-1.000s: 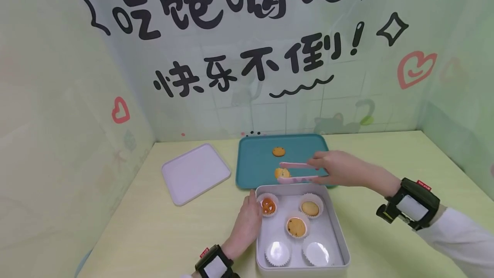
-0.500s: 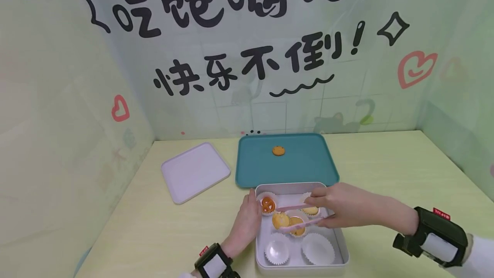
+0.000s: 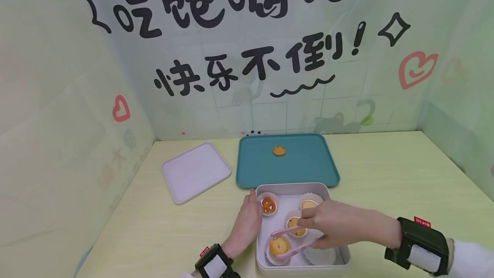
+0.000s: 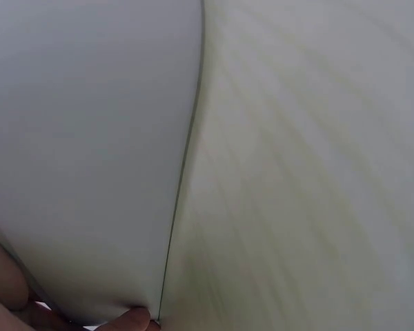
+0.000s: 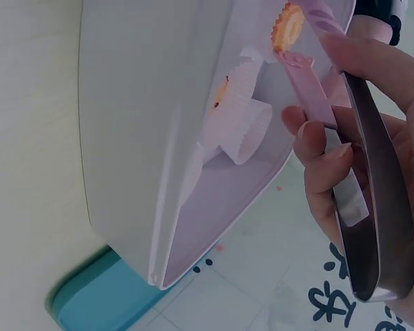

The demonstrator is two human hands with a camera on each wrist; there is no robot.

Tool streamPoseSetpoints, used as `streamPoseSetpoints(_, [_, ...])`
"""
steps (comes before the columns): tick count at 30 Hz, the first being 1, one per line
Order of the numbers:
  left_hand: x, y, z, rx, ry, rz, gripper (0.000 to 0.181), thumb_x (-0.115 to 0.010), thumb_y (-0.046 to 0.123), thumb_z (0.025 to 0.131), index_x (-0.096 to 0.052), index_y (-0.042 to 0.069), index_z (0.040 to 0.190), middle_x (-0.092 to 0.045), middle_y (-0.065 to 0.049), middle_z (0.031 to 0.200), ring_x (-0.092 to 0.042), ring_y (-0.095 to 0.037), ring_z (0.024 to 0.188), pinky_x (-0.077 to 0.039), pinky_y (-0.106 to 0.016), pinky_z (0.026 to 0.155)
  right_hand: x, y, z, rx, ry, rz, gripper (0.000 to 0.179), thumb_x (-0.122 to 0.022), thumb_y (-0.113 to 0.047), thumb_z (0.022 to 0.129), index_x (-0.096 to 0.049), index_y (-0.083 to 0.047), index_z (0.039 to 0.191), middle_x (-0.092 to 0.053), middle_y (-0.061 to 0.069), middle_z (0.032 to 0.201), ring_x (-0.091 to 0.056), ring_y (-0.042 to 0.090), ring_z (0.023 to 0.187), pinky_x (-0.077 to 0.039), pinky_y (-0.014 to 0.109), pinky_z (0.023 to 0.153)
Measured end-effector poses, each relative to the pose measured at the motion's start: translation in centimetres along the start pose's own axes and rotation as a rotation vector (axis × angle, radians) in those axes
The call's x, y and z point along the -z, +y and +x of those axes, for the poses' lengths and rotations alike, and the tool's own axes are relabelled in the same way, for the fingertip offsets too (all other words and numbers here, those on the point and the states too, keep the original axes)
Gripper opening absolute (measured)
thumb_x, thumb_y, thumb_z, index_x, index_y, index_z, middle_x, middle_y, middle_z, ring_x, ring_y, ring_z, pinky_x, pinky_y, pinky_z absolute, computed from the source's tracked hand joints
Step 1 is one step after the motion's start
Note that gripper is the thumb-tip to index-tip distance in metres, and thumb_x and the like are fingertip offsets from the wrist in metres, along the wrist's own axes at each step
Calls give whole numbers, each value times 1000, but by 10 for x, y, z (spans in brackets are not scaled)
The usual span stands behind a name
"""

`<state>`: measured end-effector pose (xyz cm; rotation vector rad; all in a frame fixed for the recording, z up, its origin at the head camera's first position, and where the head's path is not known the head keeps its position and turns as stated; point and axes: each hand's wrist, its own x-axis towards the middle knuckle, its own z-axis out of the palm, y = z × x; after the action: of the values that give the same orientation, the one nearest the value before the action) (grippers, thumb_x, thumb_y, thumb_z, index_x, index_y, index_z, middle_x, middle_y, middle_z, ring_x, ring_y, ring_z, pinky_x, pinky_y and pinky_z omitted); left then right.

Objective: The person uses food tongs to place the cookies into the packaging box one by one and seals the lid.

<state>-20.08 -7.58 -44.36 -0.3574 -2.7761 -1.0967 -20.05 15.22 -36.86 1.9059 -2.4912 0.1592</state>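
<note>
Two pink-tipped arms of the tongs stand parted by roughly a biscuit's breadth, squeezed between the thumb and fingers of the right hand. Between the tips sits a round golden biscuit, touched on both sides; it lies over the near-left paper cup, though whether it rests on the cup's bottom cannot be told. The right hand is above the box, back of the hand upward, the forearm reaching in from the right with a black wrist device strapped on. Its thumb presses one metal arm while curled fingers brace the other.

Just beyond the tips is a chip-dotted cookie in its own cup, partly behind the tongs. A cup with pale biscuit lies past the knuckles, and a fluted cup lies beneath the hand.

Left of the grip, the left hand holds the box's side wall, digits on both sides of the rim, wrist low. Farther off from the tongs lies a teal tray.
</note>
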Motion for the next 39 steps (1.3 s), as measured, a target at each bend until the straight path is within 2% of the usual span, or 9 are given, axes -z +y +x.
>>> streamPoseSetpoints(3, [0, 0, 0, 1, -2, 1, 41, -39, 1, 94, -30, -23, 125, -44, -32, 110, -47, -39, 105, -40, -46, 88, -6, 0, 4, -16, -29, 20, 34, -72, -30, 76, -65, -11, 103, -55, -8, 90, -46, -2, 65, -39, 8, 60])
streamPoseSetpoints(7, [0, 0, 0, 13, -11, 0, 41, -39, 2, 94, -30, -23, 125, -44, -32, 111, -46, -38, 106, -39, -45, 88, -11, -1, 7, -16, -27, 18, 34, -72, -31, 76, -65, -11, 103, -56, -8, 92, -47, -3, 65, -39, 8, 60])
streamPoseSetpoints(11, [0, 0, 0, 16, -10, -2, 41, -39, 2, 95, -30, -23, 125, -44, -32, 111, -47, -38, 106, -39, -45, 88, -10, -2, 7, -49, -38, 22, 38, -72, -33, 76, -64, -13, 107, -56, -8, 96, -48, -1, 69, -41, 10, 62])
streamPoseSetpoints(17, [0, 0, 0, -6, -2, 5, 40, -40, 1, 94, -31, -23, 125, -45, -32, 110, -48, -38, 104, -41, -45, 87, 6, 0, 0, -98, 2, 50, 39, -69, -37, 79, -64, -15, 110, -53, -11, 92, -46, 0, 67, -39, 12, 57])
streamPoseSetpoints(21, [1, 1, -2, -19, 6, 6, 40, -40, 2, 94, -31, -24, 124, -45, -32, 110, -48, -39, 104, -41, -45, 86, 23, 9, -7, -168, 31, 97, 41, -68, -36, 80, -62, -10, 112, -54, -8, 96, -48, 1, 68, -43, 15, 57])
streamPoseSetpoints(26, [2, 1, -3, -13, 12, -9, 41, -39, 2, 94, -30, -23, 125, -44, -33, 111, -47, -39, 105, -40, -46, 87, 39, 30, -7, -251, 97, 53, 42, -69, -33, 80, -62, -4, 110, -53, -6, 91, -44, 2, 61, -42, 19, 53])
streamPoseSetpoints(31, [-1, -5, -2, -58, 48, -17, 41, -35, 5, 96, -29, -24, 124, -44, -34, 109, -47, -41, 103, -41, -46, 86, 38, 64, -2, -336, 154, -33, 41, -70, -30, 78, -63, -1, 105, -50, -5, 81, -51, 7, 61, -45, 22, 52])
streamPoseSetpoints(34, [-1, -5, -3, -64, 53, -17, 41, -35, 5, 96, -29, -25, 124, -44, -35, 108, -47, -42, 103, -41, -47, 86, 33, 88, 4, -405, 150, -56, 38, -70, -30, 77, -63, -2, 102, -51, -4, 78, -55, 12, 65, -47, 26, 54])
streamPoseSetpoints(39, [3, 1, -4, -27, 20, -19, 40, -39, 0, 94, -31, -24, 124, -42, -36, 114, -45, -42, 107, -39, -47, 88, 26, 120, 15, -506, 98, -17, 28, -68, -30, 80, -62, -5, 90, -47, -2, 70, -45, 12, 61, -40, 27, 51])
